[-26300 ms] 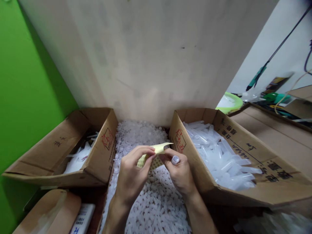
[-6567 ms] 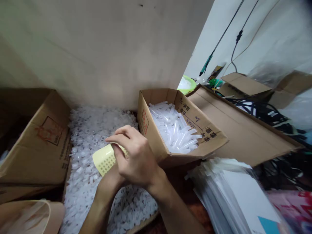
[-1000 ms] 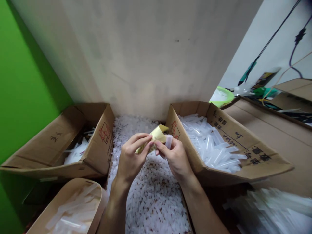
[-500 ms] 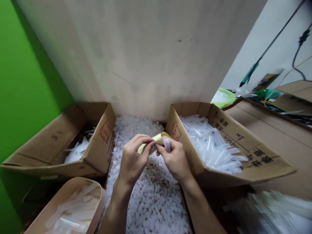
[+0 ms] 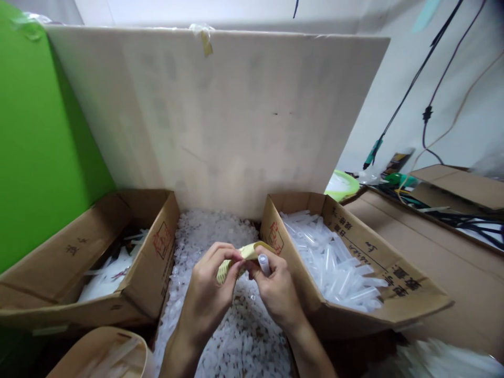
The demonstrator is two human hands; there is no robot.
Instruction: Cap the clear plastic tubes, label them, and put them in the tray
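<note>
My left hand (image 5: 208,289) pinches a curled yellow sticker sheet (image 5: 246,253) dotted with small round labels. My right hand (image 5: 277,289) touches the same sheet with thumb and forefinger and also holds a small clear plastic tube (image 5: 263,263) upright between its fingers. Both hands hover close together over a heap of small white plastic caps (image 5: 220,231) that fills the middle space between two cardboard boxes.
A cardboard box (image 5: 397,294) of clear tubes stands at the right, another box (image 5: 59,262) with white pieces at the left. A tan bin (image 5: 98,357) sits at the lower left. A tall cardboard panel (image 5: 220,115) stands behind, a green wall at left, cables and boxes at far right.
The view has tilted upward, so the hands sit lower in the frame. The hands stay together on the sticker sheet, with the tube still in the right hand.
</note>
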